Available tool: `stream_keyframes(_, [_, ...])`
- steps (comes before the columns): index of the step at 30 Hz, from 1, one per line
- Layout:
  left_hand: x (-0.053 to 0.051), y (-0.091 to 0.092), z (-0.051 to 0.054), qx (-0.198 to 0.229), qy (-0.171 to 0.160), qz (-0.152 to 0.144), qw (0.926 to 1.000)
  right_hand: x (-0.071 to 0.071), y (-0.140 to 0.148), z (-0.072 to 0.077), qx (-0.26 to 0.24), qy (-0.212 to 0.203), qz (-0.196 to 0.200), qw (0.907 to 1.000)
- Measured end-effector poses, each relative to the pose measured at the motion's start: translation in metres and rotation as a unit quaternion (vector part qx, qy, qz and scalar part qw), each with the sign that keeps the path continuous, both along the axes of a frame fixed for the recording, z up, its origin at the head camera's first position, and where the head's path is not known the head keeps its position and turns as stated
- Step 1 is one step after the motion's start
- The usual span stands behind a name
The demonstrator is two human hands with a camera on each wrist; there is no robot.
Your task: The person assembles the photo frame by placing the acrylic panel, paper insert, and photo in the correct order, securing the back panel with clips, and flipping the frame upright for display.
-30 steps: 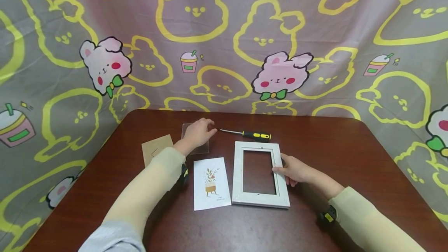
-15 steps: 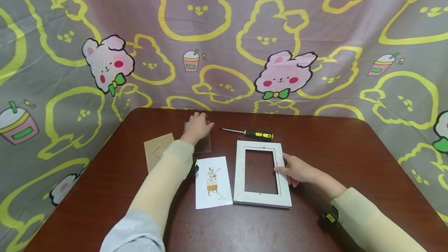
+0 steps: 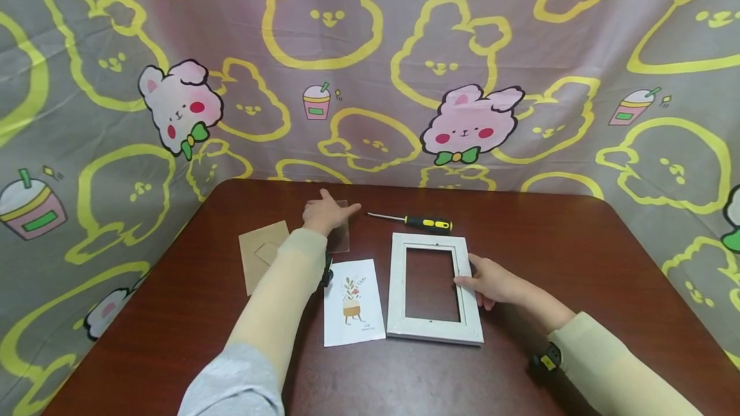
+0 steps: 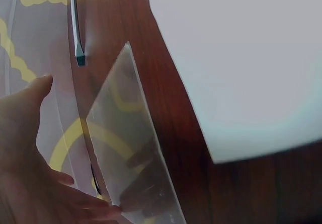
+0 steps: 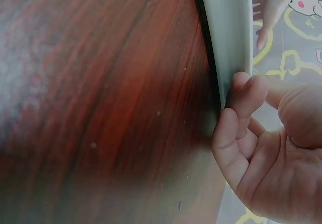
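Observation:
My left hand (image 3: 325,217) is over a clear plastic sheet (image 3: 341,237) at the back of the table, thumb spread out to the right. In the left wrist view, the fingertips lie at the edge of that clear sheet (image 4: 132,128); whether they press it I cannot tell. My right hand (image 3: 496,282) grips the right side of a white picture frame (image 3: 396,287), thumb on top. In the right wrist view, its curled fingers (image 5: 234,143) meet the frame's side edge. Left of the frame lies a white card (image 3: 364,275) printed with a potted plant.
A screwdriver (image 3: 429,223) with a black and yellow handle lies behind the frame, tip pointing left. A tan backing board (image 3: 254,255) sits at the left, partly covered by my left sleeve. Behind the brown table (image 3: 555,230) hangs a patterned curtain (image 3: 358,50).
My left hand has shifted a little left and back over the clear sheet, its thumb now stretched out. My right hand and the frame stay put on the table.

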State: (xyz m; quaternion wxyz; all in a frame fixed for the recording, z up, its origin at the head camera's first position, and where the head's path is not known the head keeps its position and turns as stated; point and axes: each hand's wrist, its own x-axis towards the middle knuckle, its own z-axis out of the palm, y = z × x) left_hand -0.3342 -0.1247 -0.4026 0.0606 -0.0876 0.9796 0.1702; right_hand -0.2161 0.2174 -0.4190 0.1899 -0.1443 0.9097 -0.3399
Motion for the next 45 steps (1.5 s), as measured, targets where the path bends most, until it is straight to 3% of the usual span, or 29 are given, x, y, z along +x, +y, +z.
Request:
stream_keyframes(8, [0.0030, 0.0069, 0.0037, -0.037, -0.017, 0.014, 0.9991, -0.0007, 0.0009, -0.0001, -0.003, 0.001, 0.001, 1.0000])
stream_keyframes(14, [0.0050, 0.0088, 0.0007, -0.065, -0.014, -0.002, 0.9978, 0.0002, 0.0009, -0.0002, -0.002, -0.001, -0.001, 1.0000])
stream_keyframes(18, [0.0055, 0.0066, -0.0009, -0.071, -0.019, 0.003, 0.9973, 0.0006, 0.0002, 0.0002, -0.002, -0.001, -0.002, 1.0000])
stream_keyframes(25, [0.0069, 0.0021, -0.0007, -0.066, -0.050, 0.044, 0.9956, 0.0009, -0.0006, 0.0000, -0.006, -0.002, -0.001, 1.0000])
stream_keyframes(31, [0.0062, 0.0009, 0.0013, -0.077, -0.044, 0.031, 0.9956, 0.0016, 0.0003, 0.0002, -0.011, 0.002, 0.000, 0.9999])
stream_keyframes(38, [0.0066, 0.0033, 0.0054, -0.056, -0.024, 0.031, 0.9977, 0.0007, 0.0005, -0.0003, -0.010, 0.004, 0.001, 0.9999])
stream_keyframes(45, [0.0043, 0.0057, 0.0059, 0.029, -0.008, 0.056, 0.9980, 0.0004, -0.0001, -0.0007, -0.006, 0.002, -0.002, 1.0000])
